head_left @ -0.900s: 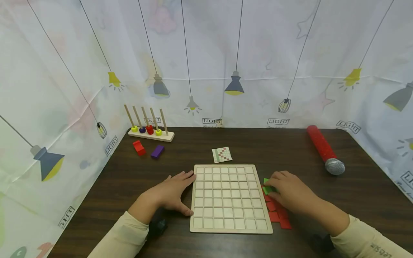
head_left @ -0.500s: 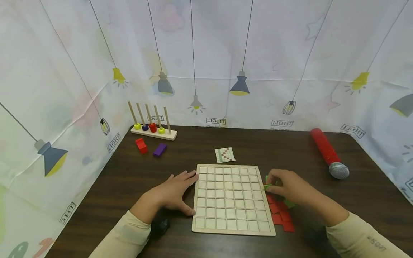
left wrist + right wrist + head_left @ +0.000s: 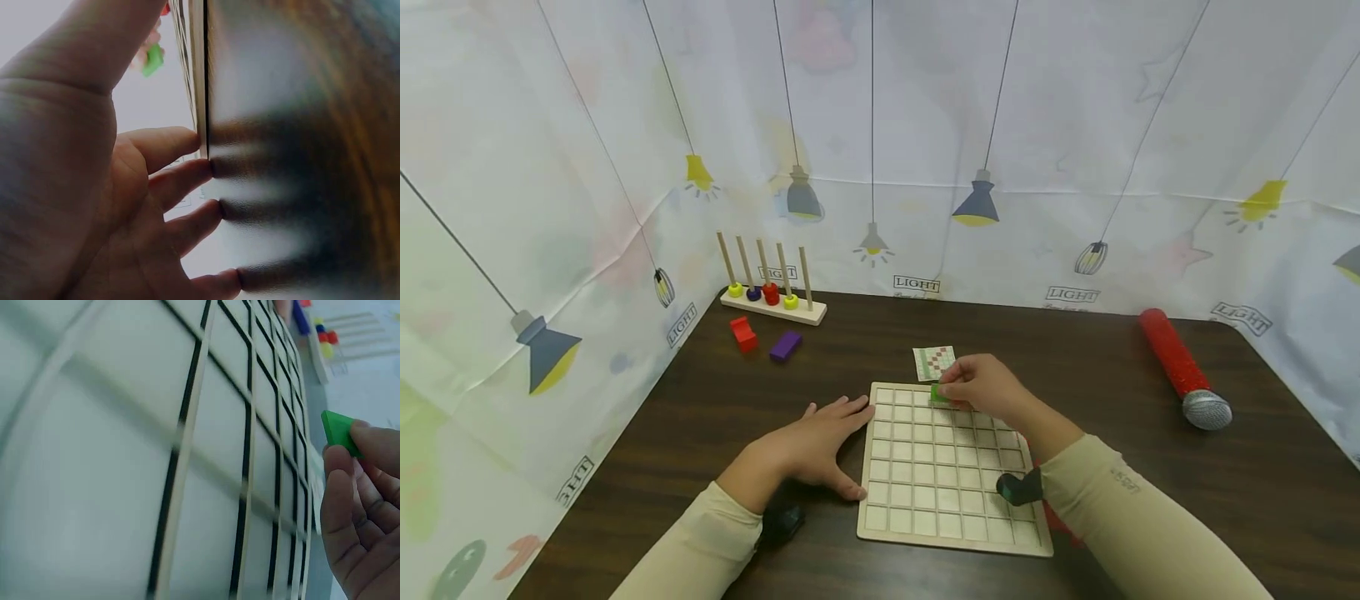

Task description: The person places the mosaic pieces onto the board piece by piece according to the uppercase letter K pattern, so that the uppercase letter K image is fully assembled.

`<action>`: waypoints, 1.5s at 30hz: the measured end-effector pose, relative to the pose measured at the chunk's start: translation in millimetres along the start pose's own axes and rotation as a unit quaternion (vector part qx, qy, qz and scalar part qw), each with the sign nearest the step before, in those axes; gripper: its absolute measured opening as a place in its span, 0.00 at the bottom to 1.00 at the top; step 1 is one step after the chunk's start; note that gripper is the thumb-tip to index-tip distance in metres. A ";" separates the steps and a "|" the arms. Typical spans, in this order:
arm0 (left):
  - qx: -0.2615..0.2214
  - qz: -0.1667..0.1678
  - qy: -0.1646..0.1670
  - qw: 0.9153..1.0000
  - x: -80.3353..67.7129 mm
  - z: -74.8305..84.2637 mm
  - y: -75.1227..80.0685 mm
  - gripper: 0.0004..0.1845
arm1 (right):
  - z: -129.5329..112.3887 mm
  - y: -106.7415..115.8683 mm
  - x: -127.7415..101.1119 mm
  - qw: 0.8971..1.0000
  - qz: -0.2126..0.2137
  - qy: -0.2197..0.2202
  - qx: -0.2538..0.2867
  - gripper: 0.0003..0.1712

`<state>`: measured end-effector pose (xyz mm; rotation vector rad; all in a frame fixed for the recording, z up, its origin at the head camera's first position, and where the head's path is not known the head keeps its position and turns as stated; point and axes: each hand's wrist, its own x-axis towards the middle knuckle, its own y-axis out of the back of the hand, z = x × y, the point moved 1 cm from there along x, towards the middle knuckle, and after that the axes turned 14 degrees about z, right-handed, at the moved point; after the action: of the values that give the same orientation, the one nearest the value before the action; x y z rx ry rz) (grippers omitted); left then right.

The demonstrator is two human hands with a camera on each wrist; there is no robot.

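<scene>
A pale wooden grid board (image 3: 947, 475) lies flat on the dark table, its cells bare. My right hand (image 3: 977, 387) hovers over the board's far row and pinches a small green square tile (image 3: 938, 394) (image 3: 340, 431) between thumb and fingers. My left hand (image 3: 820, 437) lies flat on the table with fingers spread, its fingertips (image 3: 200, 165) against the board's left edge (image 3: 199, 75). A small pattern card (image 3: 934, 362) with green and red squares lies just beyond the board. Red tiles (image 3: 1060, 521) peek out under my right forearm at the board's right side.
A wooden peg rack (image 3: 771, 292) with coloured rings stands at the far left, with a red block (image 3: 744, 333) and a purple block (image 3: 786, 345) in front of it. A red toy microphone (image 3: 1183, 367) lies at the far right. Printed curtain walls enclose the table.
My right hand has lifted a green tile from the pile right of the board and carried it left and away to the board's far row. The left hand has stayed put.
</scene>
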<state>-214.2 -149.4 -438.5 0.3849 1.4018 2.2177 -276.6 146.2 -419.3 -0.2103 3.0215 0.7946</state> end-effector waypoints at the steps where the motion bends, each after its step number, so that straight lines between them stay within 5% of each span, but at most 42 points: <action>1: -0.001 -0.001 0.000 1.000 0.5 0.7 -0.5 0.63 | -1.8 -6.0 2.7 1.000 -0.001 -0.005 0.005 0.07; 11: 0.003 -0.005 0.002 1.000 4.9 8.7 -1.7 0.63 | -9.6 -37.9 15.2 1.000 -0.005 -0.007 -0.005 0.06; 26: 0.014 -0.007 0.001 1.000 7.7 8.6 1.2 0.63 | -8.9 -43.5 18.9 0.991 0.016 0.055 -0.122 0.05; 45: 0.002 -0.003 0.010 1.000 0.4 2.1 2.7 0.63 | -10.0 -37.6 2.0 0.978 -0.005 0.131 -0.165 0.14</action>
<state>-214.1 -148.6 -435.2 0.3607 1.4160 2.2199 -273.4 108.6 -429.0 -0.3597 3.0958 1.3678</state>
